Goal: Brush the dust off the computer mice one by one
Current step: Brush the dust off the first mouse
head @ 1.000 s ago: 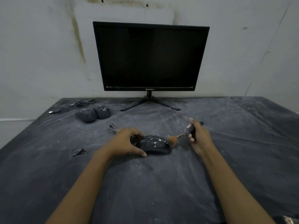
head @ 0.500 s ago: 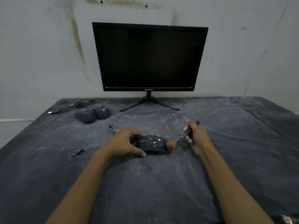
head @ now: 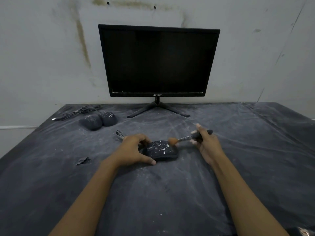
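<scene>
Fingers and thumb of the left hand [head: 134, 150] curl round the near end of a black, dust-speckled computer mouse [head: 161, 150] lying on the dusty dark-grey cloth-covered table [head: 170, 201]. The right hand [head: 207, 144] pinches the dark handle of a small tan-bristled brush [head: 185, 138], bristles at the mouse's far edge. Two other dusty black mice [head: 92, 122] sit touching at far left, beside a coiled black cable [head: 80, 112]; a dark flat-screen monitor [head: 158, 62] stands behind.

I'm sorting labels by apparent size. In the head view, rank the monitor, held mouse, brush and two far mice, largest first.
1. monitor
2. held mouse
3. far left mouse and far right mouse: alike, unranked; distance may shrink them.
4. brush: long but thin, so its place is unsure.
</scene>
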